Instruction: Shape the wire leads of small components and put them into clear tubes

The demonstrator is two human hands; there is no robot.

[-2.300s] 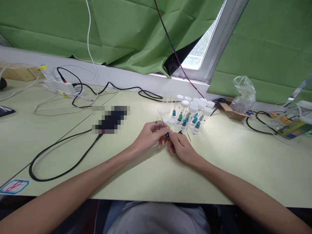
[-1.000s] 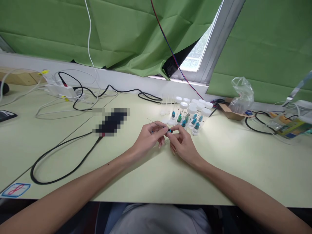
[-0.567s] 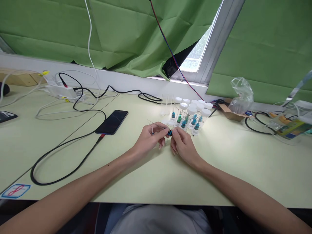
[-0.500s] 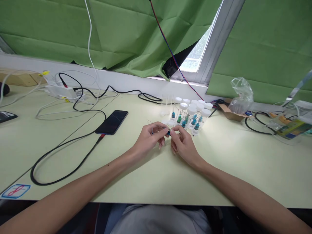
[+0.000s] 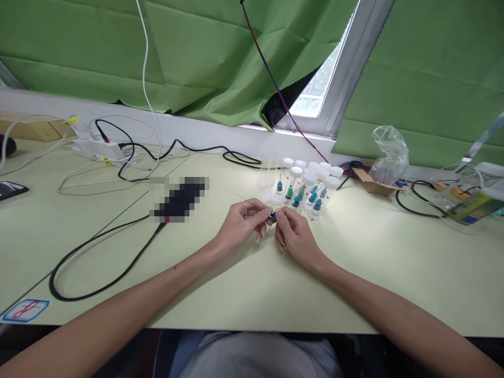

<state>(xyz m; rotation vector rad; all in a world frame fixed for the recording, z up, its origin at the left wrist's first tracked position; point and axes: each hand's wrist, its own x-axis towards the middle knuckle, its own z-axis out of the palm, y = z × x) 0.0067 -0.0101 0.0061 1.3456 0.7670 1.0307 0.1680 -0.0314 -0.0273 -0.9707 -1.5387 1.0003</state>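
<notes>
My left hand (image 5: 244, 223) pinches a small dark blue-teal part (image 5: 272, 216) between thumb and forefinger. Thin wires reach out from around it to the left, one with a small dark blue bead (image 5: 248, 213) beside my left knuckles. From the other side, my right hand (image 5: 293, 231) has its thumb and forefinger closed on the same part. Fingertips cover most of the piece, so its exact kind cannot be made out. Just behind my hands stand several clear vials (image 5: 307, 184) with white caps, holding teal and green pieces on thin wires.
A phone, blurred out (image 5: 179, 199), lies left, with a black cable (image 5: 114, 286) looping towards me. Further left is a white power strip (image 5: 100, 148) among cords. At the back right are a cardboard box (image 5: 374, 181) with a plastic bag (image 5: 389, 152) and a clear container (image 5: 478, 202).
My hands stay almost in place. The fingertips have shifted slightly, and a little more of the blue-teal part shows between them.
</notes>
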